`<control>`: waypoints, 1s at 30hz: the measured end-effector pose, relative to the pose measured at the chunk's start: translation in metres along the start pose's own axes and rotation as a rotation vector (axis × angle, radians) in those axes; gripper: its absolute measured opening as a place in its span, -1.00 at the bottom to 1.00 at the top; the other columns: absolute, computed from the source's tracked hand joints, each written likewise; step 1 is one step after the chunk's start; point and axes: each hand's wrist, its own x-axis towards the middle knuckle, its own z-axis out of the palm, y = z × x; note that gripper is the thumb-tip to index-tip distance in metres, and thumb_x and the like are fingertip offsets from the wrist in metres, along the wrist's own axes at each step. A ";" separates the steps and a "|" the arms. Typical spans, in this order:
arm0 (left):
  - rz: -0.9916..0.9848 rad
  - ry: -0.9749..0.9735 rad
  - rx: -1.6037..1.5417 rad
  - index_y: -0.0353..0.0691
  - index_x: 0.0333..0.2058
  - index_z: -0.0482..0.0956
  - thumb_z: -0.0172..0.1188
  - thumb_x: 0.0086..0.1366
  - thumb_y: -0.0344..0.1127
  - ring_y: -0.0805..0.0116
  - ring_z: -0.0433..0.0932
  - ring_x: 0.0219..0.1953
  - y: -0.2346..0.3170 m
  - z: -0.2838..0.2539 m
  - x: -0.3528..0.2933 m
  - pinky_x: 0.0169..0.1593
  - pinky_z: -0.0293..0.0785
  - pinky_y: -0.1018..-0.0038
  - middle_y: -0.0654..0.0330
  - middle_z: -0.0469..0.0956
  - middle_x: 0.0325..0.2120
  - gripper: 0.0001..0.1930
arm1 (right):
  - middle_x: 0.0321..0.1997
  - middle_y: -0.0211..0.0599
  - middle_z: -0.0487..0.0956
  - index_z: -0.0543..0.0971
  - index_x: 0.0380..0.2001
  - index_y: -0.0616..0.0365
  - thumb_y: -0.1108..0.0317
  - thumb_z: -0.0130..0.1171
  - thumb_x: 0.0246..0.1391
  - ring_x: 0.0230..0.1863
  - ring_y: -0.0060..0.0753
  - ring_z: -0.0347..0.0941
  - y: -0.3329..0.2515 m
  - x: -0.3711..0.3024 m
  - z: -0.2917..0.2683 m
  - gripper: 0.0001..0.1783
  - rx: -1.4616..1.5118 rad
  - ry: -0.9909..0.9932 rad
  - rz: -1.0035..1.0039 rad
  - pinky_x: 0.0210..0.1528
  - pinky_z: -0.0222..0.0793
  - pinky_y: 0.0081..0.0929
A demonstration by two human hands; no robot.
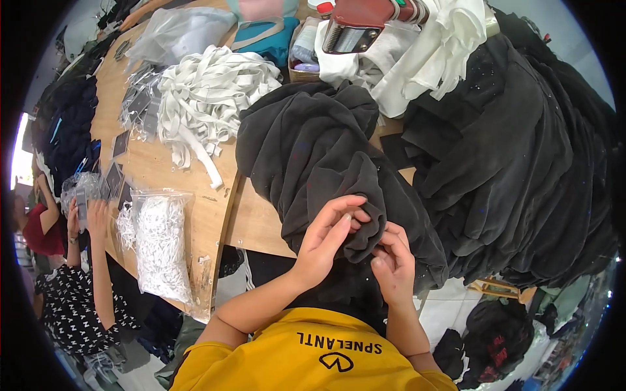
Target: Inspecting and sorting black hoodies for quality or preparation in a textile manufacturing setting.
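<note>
A bunched length of black cloth (306, 143) lies over the table's edge and hangs down in front of me. My left hand (329, 234) is closed on a fold of it, with thumb and fingertips drawn together. Just to the right and a little nearer, my right hand (394, 260) has its fingers curled in against the same cloth, pinching its edge. The fabric between the two hands is gathered into a loose, rounded fold. Some fingertips are partly hidden by the cloth.
Right of me rises a large heap of black cloth (508, 156). On the wooden table (215, 208) are white elastic bands (212, 91), a clear bag of white pieces (162, 241) and a red-brown machine (355, 26). At left, a co-worker's hands (88, 215) hold clear plastic packets.
</note>
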 end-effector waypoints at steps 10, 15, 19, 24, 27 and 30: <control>0.192 0.004 0.603 -0.28 -0.07 0.38 0.27 0.07 -0.47 0.29 0.42 -0.17 -0.012 -0.006 -0.017 -0.11 0.39 0.52 0.10 0.36 -0.14 -0.58 | -0.04 -0.29 0.30 0.52 -0.32 0.32 0.60 0.12 -0.02 -0.05 -0.50 0.32 0.003 0.007 -0.003 -0.87 -0.119 0.100 0.089 0.03 0.22 -0.59; 0.194 -0.022 0.777 -0.27 -0.11 0.39 0.22 0.06 -0.49 0.18 0.47 -0.22 -0.012 -0.004 -0.012 -0.18 0.43 0.48 0.06 0.40 -0.20 -0.62 | -0.14 -0.27 0.38 0.53 -0.38 0.29 0.58 0.15 -0.04 -0.09 -0.46 0.34 -0.002 0.004 -0.009 -0.91 -0.434 0.180 0.006 -0.01 0.22 -0.59; 0.133 -0.001 1.044 -0.27 -0.18 0.42 0.11 0.11 -0.50 0.11 0.51 -0.28 -0.012 0.000 -0.010 -0.23 0.44 0.43 0.06 0.45 -0.29 -0.74 | -0.21 -0.26 0.40 0.47 -0.40 0.24 0.60 0.20 -0.10 -0.38 -0.54 0.32 -0.006 -0.001 0.001 -0.84 -0.519 0.223 -0.172 -0.31 0.26 -0.67; 0.059 -0.098 0.675 -0.28 -0.20 0.48 0.06 0.20 -0.49 0.20 0.56 -0.26 -0.004 -0.005 -0.011 -0.21 0.45 0.45 0.12 0.53 -0.30 -0.82 | -0.34 -0.26 0.46 0.44 -0.29 0.26 0.69 0.10 -0.20 -0.48 -0.55 0.36 0.005 0.008 0.004 -0.70 -0.620 0.349 -0.079 -0.40 0.32 -0.63; -0.482 0.140 -0.407 -0.36 -0.11 0.47 -0.08 0.33 -0.31 0.34 0.56 -0.14 0.004 -0.022 -0.008 0.01 0.44 0.43 0.17 0.58 -0.18 -0.72 | -0.48 -0.35 0.52 0.52 -0.41 0.36 0.68 -0.09 -0.18 -0.45 -0.62 0.40 0.006 0.016 -0.016 -0.77 -0.360 0.210 0.112 -0.31 0.33 -0.67; -0.598 0.238 -0.941 -0.37 -0.10 0.48 -0.14 0.35 -0.24 0.24 0.54 -0.09 0.004 -0.029 -0.002 0.06 0.41 0.33 0.12 0.57 -0.13 -0.66 | -0.41 -0.27 0.57 0.54 -0.37 0.42 0.64 -0.12 -0.21 -0.37 -0.49 0.48 0.005 0.021 -0.023 -0.70 0.135 0.129 0.325 -0.19 0.35 -0.66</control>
